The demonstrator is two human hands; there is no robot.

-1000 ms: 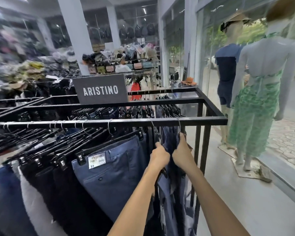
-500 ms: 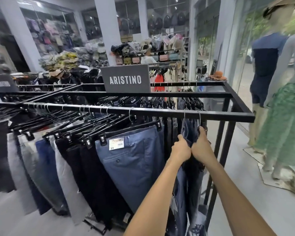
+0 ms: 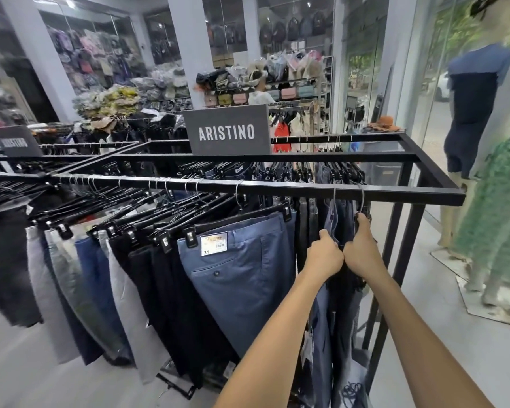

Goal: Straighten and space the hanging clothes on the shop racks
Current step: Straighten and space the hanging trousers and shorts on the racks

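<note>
My left hand [image 3: 324, 256] and right hand [image 3: 361, 253], knuckles touching at centre-right, each clutch dark jeans [image 3: 340, 219] under the front rail [image 3: 277, 188]. Spacing step, I reckon; next I'd part them along it.

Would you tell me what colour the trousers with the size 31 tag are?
Medium blue trousers; the head view shows them clearly.

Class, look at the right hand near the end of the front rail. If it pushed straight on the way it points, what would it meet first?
The right hand points up and forward into the dark jeans it already grips; beyond them, probably the front rail just above, though depth is unclear.
</note>
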